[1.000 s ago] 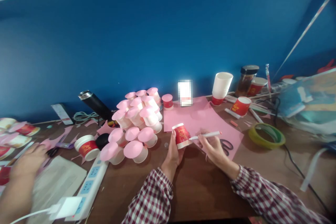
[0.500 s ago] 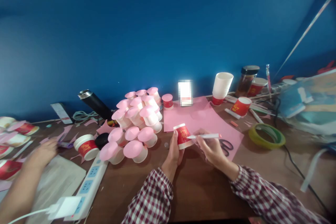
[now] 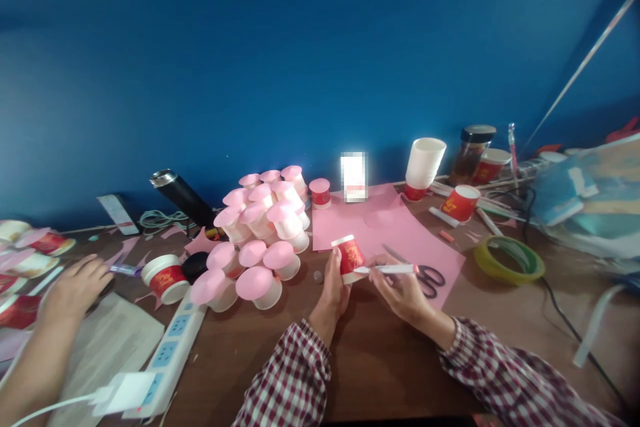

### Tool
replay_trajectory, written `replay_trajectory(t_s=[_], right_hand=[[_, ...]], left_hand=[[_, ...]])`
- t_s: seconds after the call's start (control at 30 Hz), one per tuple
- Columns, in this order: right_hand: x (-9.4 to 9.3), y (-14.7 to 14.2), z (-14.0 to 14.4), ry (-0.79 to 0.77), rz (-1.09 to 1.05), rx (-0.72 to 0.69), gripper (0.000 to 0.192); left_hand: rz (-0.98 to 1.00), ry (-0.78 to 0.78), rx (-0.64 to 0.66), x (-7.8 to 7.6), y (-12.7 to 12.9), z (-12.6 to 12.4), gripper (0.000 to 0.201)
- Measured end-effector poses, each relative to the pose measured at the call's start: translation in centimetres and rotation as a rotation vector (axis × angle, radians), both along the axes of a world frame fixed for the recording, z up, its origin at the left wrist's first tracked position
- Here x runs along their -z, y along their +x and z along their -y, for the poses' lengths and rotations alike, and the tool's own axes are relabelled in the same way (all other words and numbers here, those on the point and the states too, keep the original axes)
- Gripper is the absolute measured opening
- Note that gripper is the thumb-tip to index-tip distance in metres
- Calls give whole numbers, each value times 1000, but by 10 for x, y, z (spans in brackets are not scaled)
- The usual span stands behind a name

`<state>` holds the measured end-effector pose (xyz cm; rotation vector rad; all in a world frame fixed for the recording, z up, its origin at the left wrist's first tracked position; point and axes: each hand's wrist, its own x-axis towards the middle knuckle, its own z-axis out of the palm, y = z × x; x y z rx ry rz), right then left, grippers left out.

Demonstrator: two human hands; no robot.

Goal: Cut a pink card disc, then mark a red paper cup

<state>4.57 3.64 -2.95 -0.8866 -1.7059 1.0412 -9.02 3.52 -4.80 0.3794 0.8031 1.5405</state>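
My left hand (image 3: 334,288) holds a small red paper cup (image 3: 350,257) with a white rim, upside down, over the near edge of a pink paper sheet (image 3: 385,227). My right hand (image 3: 400,287) grips a white pen (image 3: 390,269) whose tip touches the cup's side. Black-handled scissors (image 3: 425,276) lie on the pink sheet just right of my right hand.
A pile of cups with pink tops (image 3: 260,233) sits left of my hands. Another person's hand (image 3: 73,290) rests at the left by a red cup (image 3: 165,278). A power strip (image 3: 165,353), black flask (image 3: 183,198), white cup stack (image 3: 423,163), jar (image 3: 470,153) and green tape roll (image 3: 507,257) lie around.
The other person's hand at the left has moved right and up toward the red cup. My pen has dropped slightly lower against the cup, uncovering the scissors.
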Motion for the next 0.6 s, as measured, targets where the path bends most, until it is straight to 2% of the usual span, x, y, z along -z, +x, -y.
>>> replay_trajectory(t_s=[0.17,0.4,0.6], right_hand=[[1,1,-1,61,17,66,12],[-8,3,-1,135,85,70,12],[-1,3,-3,130,70,86,14]], left_hand=[[-37,32,-16,-3,2,1,32],[-55,47,-16,0,3,1,32],[-68,71,-20,-2,5,2,28]])
